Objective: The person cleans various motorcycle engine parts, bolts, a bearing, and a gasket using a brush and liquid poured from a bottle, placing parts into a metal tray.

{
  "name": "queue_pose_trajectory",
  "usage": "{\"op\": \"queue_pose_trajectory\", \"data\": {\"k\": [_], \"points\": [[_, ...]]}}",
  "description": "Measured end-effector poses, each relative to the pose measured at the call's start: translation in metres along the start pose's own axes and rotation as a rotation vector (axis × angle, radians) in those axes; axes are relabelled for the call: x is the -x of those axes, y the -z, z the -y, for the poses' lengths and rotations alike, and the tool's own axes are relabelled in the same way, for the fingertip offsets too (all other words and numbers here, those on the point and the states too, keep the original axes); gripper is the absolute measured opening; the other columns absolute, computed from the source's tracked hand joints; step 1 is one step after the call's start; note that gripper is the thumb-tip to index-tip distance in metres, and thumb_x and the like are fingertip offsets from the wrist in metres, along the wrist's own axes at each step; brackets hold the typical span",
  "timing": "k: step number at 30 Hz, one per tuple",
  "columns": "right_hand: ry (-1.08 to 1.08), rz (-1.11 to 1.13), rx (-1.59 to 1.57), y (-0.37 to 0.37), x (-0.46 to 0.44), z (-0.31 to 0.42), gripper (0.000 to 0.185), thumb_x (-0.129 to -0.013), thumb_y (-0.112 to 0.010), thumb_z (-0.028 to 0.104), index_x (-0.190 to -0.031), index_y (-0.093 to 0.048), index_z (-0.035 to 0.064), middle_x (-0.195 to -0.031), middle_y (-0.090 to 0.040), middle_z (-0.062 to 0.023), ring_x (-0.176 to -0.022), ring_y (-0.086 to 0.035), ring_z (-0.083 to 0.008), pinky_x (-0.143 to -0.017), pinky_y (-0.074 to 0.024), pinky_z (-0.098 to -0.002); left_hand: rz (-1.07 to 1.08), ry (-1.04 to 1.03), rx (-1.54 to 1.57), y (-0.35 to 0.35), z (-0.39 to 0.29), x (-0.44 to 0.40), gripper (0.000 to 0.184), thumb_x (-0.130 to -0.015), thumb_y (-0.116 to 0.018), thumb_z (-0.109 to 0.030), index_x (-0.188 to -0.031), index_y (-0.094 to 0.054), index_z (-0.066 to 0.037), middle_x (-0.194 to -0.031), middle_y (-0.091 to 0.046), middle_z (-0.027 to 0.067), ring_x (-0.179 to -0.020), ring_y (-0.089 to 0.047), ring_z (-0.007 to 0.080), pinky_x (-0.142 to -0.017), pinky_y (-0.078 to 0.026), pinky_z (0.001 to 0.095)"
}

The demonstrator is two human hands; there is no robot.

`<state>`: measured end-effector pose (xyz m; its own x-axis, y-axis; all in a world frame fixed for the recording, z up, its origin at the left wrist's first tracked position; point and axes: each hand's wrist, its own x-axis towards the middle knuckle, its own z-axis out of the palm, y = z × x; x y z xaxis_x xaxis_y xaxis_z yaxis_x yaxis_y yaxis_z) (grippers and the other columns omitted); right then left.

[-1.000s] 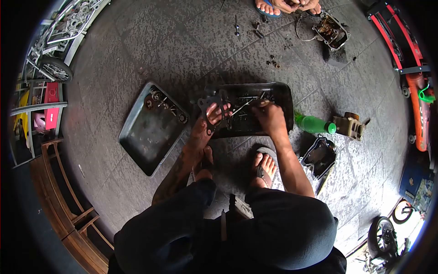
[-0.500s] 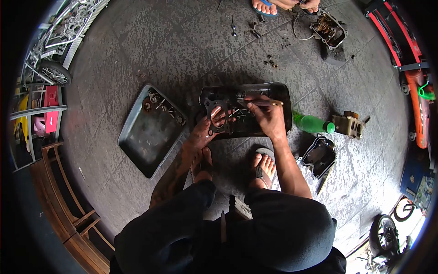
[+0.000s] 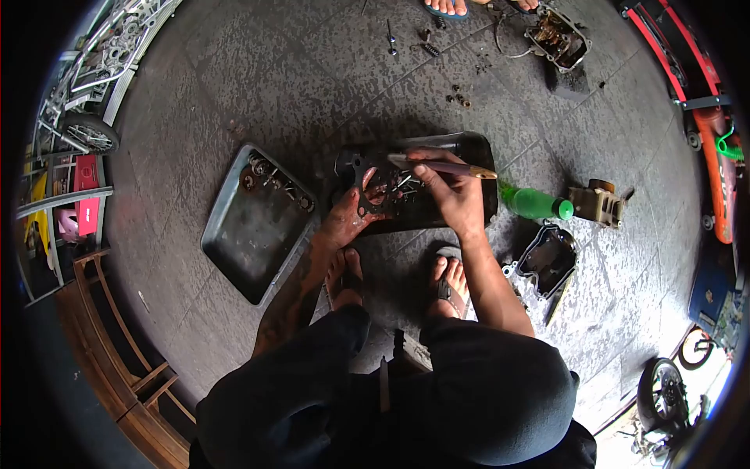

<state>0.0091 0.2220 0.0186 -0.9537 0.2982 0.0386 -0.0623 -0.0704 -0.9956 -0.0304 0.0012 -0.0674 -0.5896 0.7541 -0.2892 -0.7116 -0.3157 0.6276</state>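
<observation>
My left hand [image 3: 344, 220] holds a dark, flat gasket-like plate [image 3: 362, 184] with round openings, over the left part of a black tray [image 3: 474, 144]. In my right hand [image 3: 457, 197] is a brush [image 3: 461, 168] with a brownish wooden handle, its handle end pointing right and its other end close to the plate. Small metal bolts [image 3: 404, 181] lie in the black tray between the two hands. Fingers of both hands are closed round what they hold. The far side of the plate is partly hidden in shadow.
A grey tray [image 3: 262, 234] with metal parts lies at the left. Right of the black tray are a green bottle [image 3: 536, 203], an engine block [image 3: 598, 205] and a cover [image 3: 548, 262]. Another person's feet [image 3: 447, 8], springs [image 3: 430, 49] and an oily casing [image 3: 559, 41] are at the top.
The brush in my right hand has swung round and moved left towards the plate. The plate has tilted slightly. The other person's hands have mostly left the view at the top.
</observation>
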Motion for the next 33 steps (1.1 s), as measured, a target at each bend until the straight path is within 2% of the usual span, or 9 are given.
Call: {"op": "queue_pose_trajectory", "data": {"k": [3,4,8,12,14,20,25,29,33], "points": [[0.111,0.201,0.160,-0.002,-0.002,-0.006,0.011,-0.086,-0.066,0.004,-0.095,-0.070,-0.0017,-0.102,-0.071,-0.0089,-0.095,-0.067,-0.0218,-0.082,-0.0515,-0.0312,0.023,-0.016,0.032,0.003,0.001,-0.002,0.077,-0.091,-0.056,-0.054,-0.149,-0.025,-0.012,-0.139,-0.048,0.0098,-0.130,-0.045,0.0267,-0.099,-0.043,0.0506],[-0.012,0.273,0.172,-0.001,0.001,-0.006,0.011,-0.086,-0.066,0.004,-0.095,-0.071,-0.0010,-0.102,-0.071,-0.0087,-0.096,-0.068,-0.0213,-0.082,-0.0519,-0.0320,-0.017,-0.015,0.046,-0.002,-0.003,0.000,0.073,-0.091,-0.056,-0.053,-0.146,-0.030,-0.012,-0.139,-0.049,0.0092,-0.129,-0.046,0.0266,-0.099,-0.044,0.0505],[0.016,0.125,0.058,-0.001,0.006,-0.019,0.014,-0.085,-0.067,0.004,-0.098,-0.071,0.0005,-0.102,-0.071,-0.0083,-0.093,-0.068,-0.0202,-0.079,-0.0526,-0.0302,-0.073,0.007,0.056,0.010,0.007,-0.003,0.066,-0.091,-0.056,-0.053,-0.140,-0.039,-0.012,-0.136,-0.051,0.0080,-0.125,-0.051,0.0262,-0.098,-0.046,0.0497],[0.053,-0.022,0.014,-0.005,-0.001,-0.009,0.020,-0.086,-0.067,0.005,-0.106,-0.069,0.0017,-0.100,-0.071,-0.0077,-0.092,-0.067,-0.0189,-0.079,-0.0526,-0.0297,-0.118,0.066,0.089,0.009,0.012,-0.008,0.066,-0.091,-0.057,-0.053,-0.140,-0.038,-0.013,-0.135,-0.052,0.0077,-0.121,-0.054,0.0261,-0.096,-0.047,0.0494],[0.053,0.128,0.093,-0.005,-0.002,-0.007,0.019,-0.086,-0.067,0.006,-0.105,-0.069,0.0021,-0.100,-0.071,-0.0078,-0.092,-0.067,-0.0183,-0.079,-0.0524,-0.0296,-0.092,0.056,0.054,0.008,0.011,-0.009,0.068,-0.094,-0.045,-0.058,-0.147,-0.029,-0.018,-0.138,-0.049,0.0120,-0.127,-0.049,0.0278,-0.099,-0.045,0.0493],[0.147,0.344,0.127,0.004,0.016,-0.020,0.018,-0.086,-0.068,0.010,-0.101,-0.070,0.0011,-0.100,-0.070,-0.0093,-0.094,-0.068,-0.0243,-0.083,-0.0526,-0.0338,-0.190,0.046,0.055,-0.003,-0.002,-0.010,0.071,-0.092,-0.045,-0.063,-0.150,-0.026,-0.027,-0.138,-0.049,0.0054,-0.123,-0.052,0.0227,-0.094,-0.048,0.0457],[0.054,0.259,0.136,0.019,0.017,-0.012,0.018,-0.086,-0.068,0.007,-0.103,-0.069,0.0008,-0.101,-0.071,-0.0101,-0.097,-0.067,-0.0238,-0.086,-0.0524,-0.0326,-0.227,0.032,0.066,-0.001,0.003,-0.009,0.070,-0.093,-0.047,-0.061,-0.150,-0.026,-0.025,-0.139,-0.049,0.0057,-0.125,-0.049,0.0227,-0.095,-0.046,0.0459],[-0.007,0.254,-0.097,0.005,0.017,0.000,0.016,-0.085,-0.068,0.005,-0.101,-0.070,0.0008,-0.103,-0.070,-0.0101,-0.098,-0.067,-0.0219,-0.086,-0.0521,-0.0318,-0.245,0.032,0.028,-0.006,0.001,-0.010,0.073,-0.093,-0.048,-0.060,-0.150,-0.025,-0.022,-0.140,-0.047,0.0076,-0.126,-0.049,0.0247,-0.098,-0.044,0.0466],[-0.011,0.298,0.203,0.004,0.019,-0.017,0.016,-0.086,-0.068,0.007,-0.101,-0.070,0.0025,-0.102,-0.070,-0.0090,-0.096,-0.067,-0.0206,-0.083,-0.0522,-0.0320,-0.233,-0.032,0.071,-0.007,-0.001,-0.009,0.076,-0.091,-0.044,-0.065,-0.149,-0.027,-0.019,-0.144,-0.043,0.0125,-0.134,-0.041,0.0295,-0.107,-0.034,0.0547]]}}
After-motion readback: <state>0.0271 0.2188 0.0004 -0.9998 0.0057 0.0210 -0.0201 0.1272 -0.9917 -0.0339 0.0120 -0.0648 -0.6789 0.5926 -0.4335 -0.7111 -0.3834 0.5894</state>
